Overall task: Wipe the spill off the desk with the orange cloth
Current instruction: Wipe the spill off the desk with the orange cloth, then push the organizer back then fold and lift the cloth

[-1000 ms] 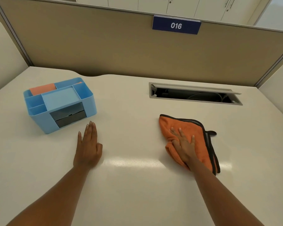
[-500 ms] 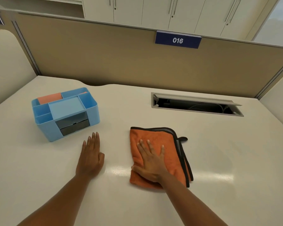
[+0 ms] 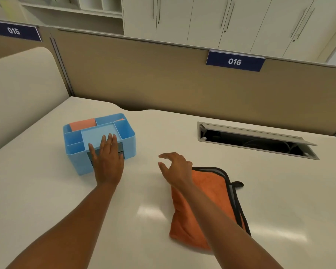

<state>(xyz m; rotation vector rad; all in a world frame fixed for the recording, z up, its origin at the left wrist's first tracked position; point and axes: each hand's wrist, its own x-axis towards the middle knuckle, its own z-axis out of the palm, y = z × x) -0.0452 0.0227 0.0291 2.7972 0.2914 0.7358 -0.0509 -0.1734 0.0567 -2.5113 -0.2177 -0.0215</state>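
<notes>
The orange cloth (image 3: 211, 193), folded with a dark trim, lies flat on the white desk (image 3: 47, 200) at centre right. My right hand (image 3: 176, 167) hovers just past the cloth's far left corner, fingers spread and curled, holding nothing; my forearm crosses over the cloth. My left hand (image 3: 107, 156) rests flat against the front of the blue desk organizer (image 3: 99, 133), fingers reaching onto its top. No spill is visible on the desk surface.
An open cable hatch (image 3: 254, 140) with a raised lid is set in the desk at the back right. A beige partition (image 3: 163, 80) with a "016" label (image 3: 235, 61) closes the back edge. An orange item (image 3: 82, 124) sits in the organizer.
My right hand has lifted off the cloth and moved forward-left of it. My left hand has moved from the desk surface up onto the blue organizer. The camera has tilted up.
</notes>
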